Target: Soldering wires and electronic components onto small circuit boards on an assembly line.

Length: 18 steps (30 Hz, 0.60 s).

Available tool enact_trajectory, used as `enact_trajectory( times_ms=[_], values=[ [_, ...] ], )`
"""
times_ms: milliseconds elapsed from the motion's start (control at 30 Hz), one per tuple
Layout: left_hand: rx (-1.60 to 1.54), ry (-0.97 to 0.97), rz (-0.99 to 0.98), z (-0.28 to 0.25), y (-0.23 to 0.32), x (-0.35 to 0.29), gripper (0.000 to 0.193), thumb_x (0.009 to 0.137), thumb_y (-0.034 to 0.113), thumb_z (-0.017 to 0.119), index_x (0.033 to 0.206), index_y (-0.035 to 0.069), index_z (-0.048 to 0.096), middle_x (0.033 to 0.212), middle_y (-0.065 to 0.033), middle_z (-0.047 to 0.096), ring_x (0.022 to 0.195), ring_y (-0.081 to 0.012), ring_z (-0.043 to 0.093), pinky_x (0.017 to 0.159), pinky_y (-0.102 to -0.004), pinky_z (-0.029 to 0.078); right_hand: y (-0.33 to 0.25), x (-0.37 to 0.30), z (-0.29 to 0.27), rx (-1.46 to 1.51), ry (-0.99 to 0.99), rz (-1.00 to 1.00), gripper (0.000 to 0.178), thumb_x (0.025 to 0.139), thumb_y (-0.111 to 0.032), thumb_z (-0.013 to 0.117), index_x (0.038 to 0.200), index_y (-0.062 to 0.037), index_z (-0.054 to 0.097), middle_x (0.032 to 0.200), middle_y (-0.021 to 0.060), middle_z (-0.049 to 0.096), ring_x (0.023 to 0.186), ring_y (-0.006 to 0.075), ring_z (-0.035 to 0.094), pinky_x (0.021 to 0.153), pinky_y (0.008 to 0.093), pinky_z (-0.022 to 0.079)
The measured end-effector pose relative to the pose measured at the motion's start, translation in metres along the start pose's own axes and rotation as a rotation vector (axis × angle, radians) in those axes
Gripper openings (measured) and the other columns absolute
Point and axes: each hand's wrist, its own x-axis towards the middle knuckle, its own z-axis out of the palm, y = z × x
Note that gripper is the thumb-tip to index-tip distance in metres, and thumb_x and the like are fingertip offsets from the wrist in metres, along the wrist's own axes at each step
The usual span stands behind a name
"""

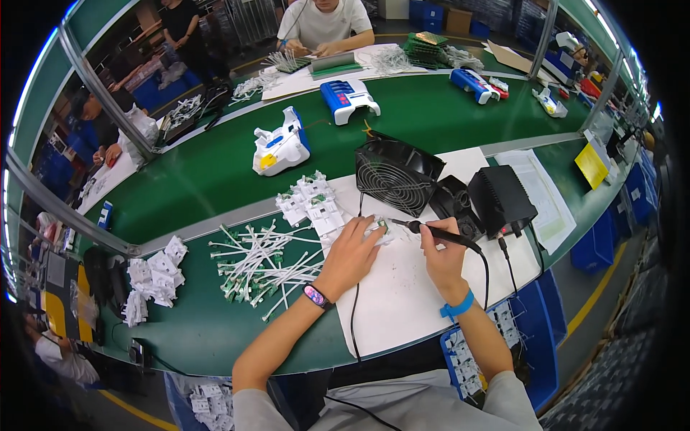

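Note:
My right hand (443,267) is closed around a black soldering iron (454,237), its thin tip pointing left. Just beyond that tip, a small white plastic part with a bit of green circuit board (381,225) lies on the white sheet (392,309). My left hand (351,253) holds this part down with its fingertips, and the fingers cover some of it. Left of my left hand spreads a loose pile of white cables with small green boards (269,262). Several white plastic parts (313,203) are grouped just past my left hand.
A black fan (397,176) and a black box-shaped unit (502,197) stand behind my hands. More white parts (156,279) lie at left. White-and-blue housings (282,144) sit on the green belt (215,169). A person (327,25) works opposite. Blue bins (535,337) are below right.

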Motion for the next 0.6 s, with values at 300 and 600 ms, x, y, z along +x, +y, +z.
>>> enact_trajectory(
  times_ms=[300, 600],
  values=[
    [-0.038, 0.033, -0.006, 0.002, -0.005, -0.001, 0.04, 0.086, 0.008, 0.072, 0.125, 0.004, 0.063, 0.136, -0.0193, 0.058, 0.127, -0.0371, 0.054, 0.103, -0.043, 0.051, 0.014, -0.001, 0.006, 0.061, -0.001, 0.031, 0.012, 0.095, -0.004, 0.073, 0.1, -0.0006, 0.062, 0.085, 0.0037, 0.064, 0.068, 0.0066, 0.057, 0.058, 0.022, 0.046],
    [-0.048, 0.035, -0.011, 0.001, -0.007, -0.003, 0.039, 0.086, 0.009, 0.073, 0.125, 0.004, 0.064, 0.137, -0.0185, 0.058, 0.125, -0.0368, 0.055, 0.104, -0.0429, 0.05, 0.009, -0.001, 0.005, 0.031, -0.027, 0.002, 0.013, 0.095, -0.006, 0.073, 0.1, -0.0006, 0.062, 0.083, 0.0041, 0.066, 0.068, 0.0067, 0.057, 0.058, 0.0219, 0.045]
  ],
)
